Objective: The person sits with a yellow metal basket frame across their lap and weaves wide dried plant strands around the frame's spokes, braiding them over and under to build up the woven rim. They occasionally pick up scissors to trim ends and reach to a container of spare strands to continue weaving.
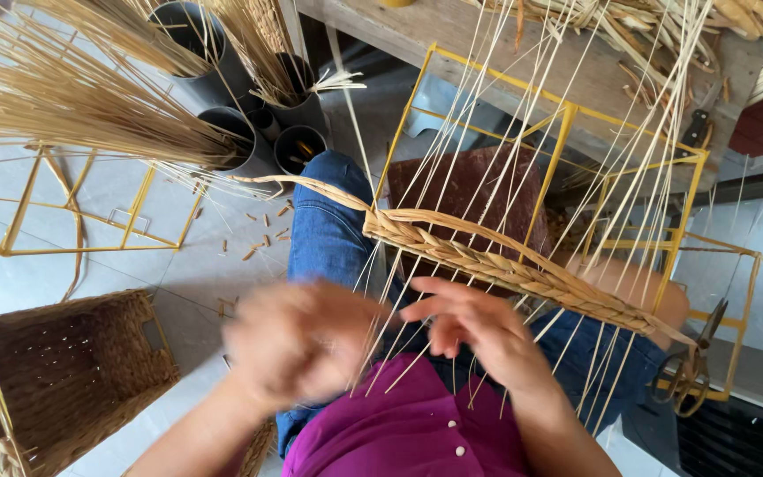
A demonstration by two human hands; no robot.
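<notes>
A yellow metal frame (558, 132) rests on my lap, with a braided band of straw (487, 261) woven along its lower bar and many thin pale stakes (593, 177) fanning upward. My right hand (479, 331) sits just below the braid, fingers spread among the loose stake ends. My left hand (298, 340) is blurred with motion, beside the right one, close to the stake tips. Whether either hand pinches a strand is unclear. A loose braided tail (298, 184) trails left from the band.
A finished woven basket (55, 371) stands on the tiled floor at lower left. Grey tubes (249, 132) hold bundles of straw (64, 97) at upper left. Another yellow frame (72, 203) lies on the floor. Scissors (691, 371) hang at right. A wooden bench (523, 53) carries more straw.
</notes>
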